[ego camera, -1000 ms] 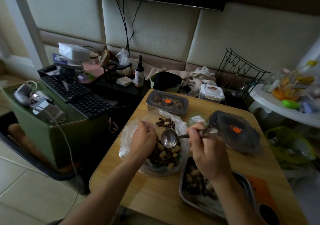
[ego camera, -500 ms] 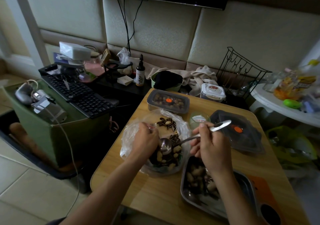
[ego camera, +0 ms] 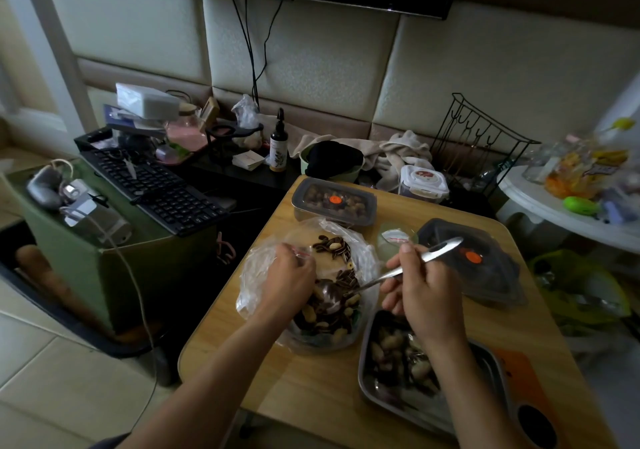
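Observation:
A clear plastic bag (ego camera: 360, 258) lies open on the wooden table (ego camera: 311, 379), filled with peanuts and striped seeds (ego camera: 329, 320). My left hand (ego camera: 289, 280) grips the bag's left rim and holds it open. My right hand (ego camera: 420, 296) holds a metal spoon (ego camera: 391, 272) by its handle, with the bowl dipped down into the nuts inside the bag. A metal tray (ego camera: 485, 372) with peanuts sits under my right wrist at the front right.
A lidded grey container (ego camera: 334, 203) of nuts stands at the table's far edge, a dark lidded container (ego camera: 485, 268) at the right, a small round cup (ego camera: 394, 239) between them. A keyboard (ego camera: 156, 185) lies on the green box to the left. A white side table (ego camera: 554, 213) is at right.
The spoon was level above the bag with its bowl up; my right hand tilted it and lowered the bowl into the nuts. My left hand kept its hold on the bag.

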{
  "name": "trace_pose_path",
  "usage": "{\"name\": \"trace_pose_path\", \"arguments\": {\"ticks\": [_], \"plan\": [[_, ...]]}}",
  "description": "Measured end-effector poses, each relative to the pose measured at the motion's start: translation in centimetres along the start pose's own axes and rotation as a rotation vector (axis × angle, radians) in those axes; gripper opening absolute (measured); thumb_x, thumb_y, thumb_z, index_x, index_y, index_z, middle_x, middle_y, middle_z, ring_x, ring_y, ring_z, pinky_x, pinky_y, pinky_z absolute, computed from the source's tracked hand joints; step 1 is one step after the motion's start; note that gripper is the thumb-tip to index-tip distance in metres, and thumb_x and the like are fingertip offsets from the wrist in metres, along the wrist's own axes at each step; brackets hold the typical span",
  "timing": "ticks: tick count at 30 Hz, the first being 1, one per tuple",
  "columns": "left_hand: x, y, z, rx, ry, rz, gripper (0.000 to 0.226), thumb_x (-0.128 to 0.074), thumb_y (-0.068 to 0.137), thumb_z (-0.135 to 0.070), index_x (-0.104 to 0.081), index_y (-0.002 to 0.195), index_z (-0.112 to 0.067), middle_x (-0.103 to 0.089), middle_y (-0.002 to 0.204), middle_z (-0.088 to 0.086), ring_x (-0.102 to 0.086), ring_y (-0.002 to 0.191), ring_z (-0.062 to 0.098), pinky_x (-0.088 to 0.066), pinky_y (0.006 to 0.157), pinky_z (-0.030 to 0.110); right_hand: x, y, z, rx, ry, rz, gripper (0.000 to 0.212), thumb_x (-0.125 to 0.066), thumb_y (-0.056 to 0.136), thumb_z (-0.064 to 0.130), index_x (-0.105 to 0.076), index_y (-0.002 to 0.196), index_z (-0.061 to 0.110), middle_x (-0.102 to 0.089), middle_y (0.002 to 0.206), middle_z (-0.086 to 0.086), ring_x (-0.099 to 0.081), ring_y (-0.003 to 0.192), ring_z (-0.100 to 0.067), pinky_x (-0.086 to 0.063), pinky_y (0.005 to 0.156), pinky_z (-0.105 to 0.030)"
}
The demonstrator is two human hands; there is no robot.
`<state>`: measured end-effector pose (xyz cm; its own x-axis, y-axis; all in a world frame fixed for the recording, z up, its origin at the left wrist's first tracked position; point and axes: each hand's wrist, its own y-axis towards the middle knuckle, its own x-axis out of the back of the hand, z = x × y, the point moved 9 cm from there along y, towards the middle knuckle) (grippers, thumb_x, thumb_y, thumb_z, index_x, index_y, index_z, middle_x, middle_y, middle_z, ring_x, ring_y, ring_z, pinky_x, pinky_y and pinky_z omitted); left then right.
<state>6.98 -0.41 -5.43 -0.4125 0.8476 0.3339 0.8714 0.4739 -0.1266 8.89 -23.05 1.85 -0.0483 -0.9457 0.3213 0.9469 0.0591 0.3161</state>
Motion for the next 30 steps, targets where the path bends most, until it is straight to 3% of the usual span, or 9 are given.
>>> {"name": "trace_pose_path", "arguments": {"ticks": [4, 9, 11, 14, 17, 19, 24, 28, 30], "plan": [[0.1, 0.2, 0.2, 0.003, 0.012, -0.015, 0.028, -0.052, 0.104, -0.034, -0.047, 0.124, -0.015, -0.061, 0.096, 0.0, -0.063, 0.085, 0.014, -0.06, 0.079, 0.039, 1.3, 0.7, -2.6, -0.178, 0.093, -0.09, 0.043, -0.043, 0.111, 0.035, -0.066, 0.088, 0.007, -0.067, 0.059, -0.01, -0.061, 0.047, -0.024, -0.045, 0.045, -0.03], [0.2, 0.3, 0.1, -0.038, 0.061, -0.039, 0.025, -0.057, 0.101, -0.028, -0.048, 0.119, -0.013, -0.061, 0.094, 0.0, -0.06, 0.082, 0.011, -0.06, 0.077, 0.039, 2.8, 0.5, -0.9, -0.083, 0.092, -0.176, 0.04, -0.041, 0.111, 0.035, -0.064, 0.087, 0.013, -0.067, 0.062, -0.011, -0.061, 0.049, -0.021, -0.045, 0.047, -0.029], [0.0, 0.1, -0.1, -0.062, 0.096, -0.037, 0.021, -0.058, 0.101, -0.026, -0.048, 0.118, -0.017, -0.059, 0.092, -0.003, -0.058, 0.077, 0.007, -0.056, 0.064, 0.03, 3.1, 0.2, 0.1, -0.03, 0.109, -0.207, 0.038, -0.04, 0.111, 0.035, -0.064, 0.089, 0.015, -0.067, 0.064, -0.011, -0.062, 0.051, -0.019, -0.046, 0.046, -0.024], [-0.2, -0.2, -0.9, -0.146, 0.206, -0.039, 0.023, -0.062, 0.097, -0.023, -0.055, 0.118, -0.019, -0.059, 0.09, -0.006, -0.055, 0.079, 0.005, -0.045, 0.059, 0.02, 3.1, -0.3, 1.5, 0.062, 0.128, -0.224, 0.034, -0.04, 0.11, 0.034, -0.064, 0.092, 0.019, -0.068, 0.069, -0.008, -0.063, 0.054, -0.019, -0.047, 0.047, -0.021], [-0.6, -0.2, -1.1, -0.166, 0.264, -0.01, 0.028, -0.069, 0.09, -0.02, -0.056, 0.115, -0.02, -0.057, 0.093, -0.007, -0.056, 0.085, 0.01, -0.053, 0.073, 0.027, 2.3, -0.7, 3.0, 0.194, 0.078, -0.187, 0.031, -0.041, 0.111, 0.036, -0.063, 0.094, 0.023, -0.068, 0.071, -0.003, -0.065, 0.056, -0.015, -0.048, 0.048, -0.02], [-0.7, -0.1, -1.0, -0.146, 0.251, 0.005, 0.033, -0.071, 0.088, -0.021, -0.052, 0.116, -0.022, -0.056, 0.096, -0.007, -0.056, 0.09, 0.012, -0.053, 0.075, 0.027, 1.4, -1.1, 4.2, 0.316, 0.013, -0.141, 0.029, -0.042, 0.11, 0.036, -0.062, 0.095, 0.023, -0.066, 0.069, 0.001, -0.067, 0.058, -0.012, -0.049, 0.049, -0.017], [-0.8, -0.1, -1.2, -0.167, 0.192, -0.001, 0.036, -0.071, 0.092, -0.026, -0.045, 0.117, -0.023, -0.053, 0.095, -0.011, -0.056, 0.089, 0.009, -0.05, 0.071, 0.022, -0.8, -2.3, 6.7, 0.618, -0.207, -0.032, 0.027, -0.046, 0.108, 0.022, -0.068, 0.098, 0.009, -0.065, 0.074, 0.007, -0.065, 0.061, -0.004, -0.053, 0.048, -0.026], [-0.6, -0.2, -2.1, -0.243, 0.148, -0.044, 0.031, -0.067, 0.096, -0.03, -0.043, 0.114, -0.02, -0.051, 0.093, -0.013, -0.056, 0.087, 0.008, -0.05, 0.071, 0.023, -1.1, -3.8, 8.6, 0.795, -0.275, -0.073, 0.034, -0.045, 0.109, 0.022, -0.071, 0.098, 0.003, -0.071, 0.084, 0.0, -0.066, 0.072, -0.002, -0.05, 0.068, -0.008], [-0.6, -0.4, -2.4, -0.267, 0.11, -0.041, 0.029, -0.066, 0.097, -0.03, -0.042, 0.113, -0.02, -0.052, 0.095, -0.013, -0.054, 0.086, 0.005, -0.045, 0.067, 0.021, -1.1, -4.1, 9.2, 0.842, -0.276, -0.088, 0.04, -0.043, 0.11, 0.023, -0.072, 0.097, -0.001, -0.071, 0.089, -0.004, -0.062, 0.082, 0.001, -0.046, 0.079, -0.005]]}}
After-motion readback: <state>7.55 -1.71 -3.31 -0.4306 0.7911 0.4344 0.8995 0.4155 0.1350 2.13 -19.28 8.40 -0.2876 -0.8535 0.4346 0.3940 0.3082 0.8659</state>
